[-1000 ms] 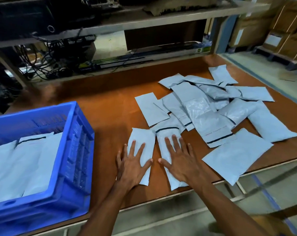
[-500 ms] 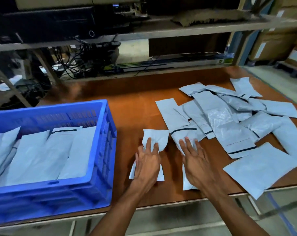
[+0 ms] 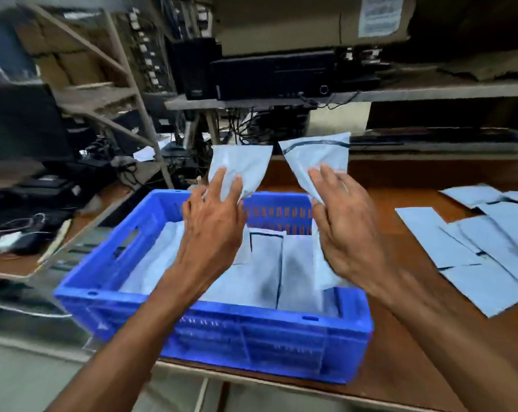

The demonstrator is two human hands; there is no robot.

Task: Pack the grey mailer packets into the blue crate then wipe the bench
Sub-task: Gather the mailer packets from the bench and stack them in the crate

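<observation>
Your left hand pinches one grey packet, your right hand a second packet, both above the blue crate; the holds look shallow, so either could slip past the far rim at 12 o'clock; more packets lie at 3 o'clock on the bench.

There are two hands, the left hand and the right hand, and each holds one packet: the left packet and the right packet. One crate holds at least three crate packets, which overlap and are partly hidden, so the exact count is unclear. One counter carries one pile of at least five more, cut off by the frame edge.
</observation>
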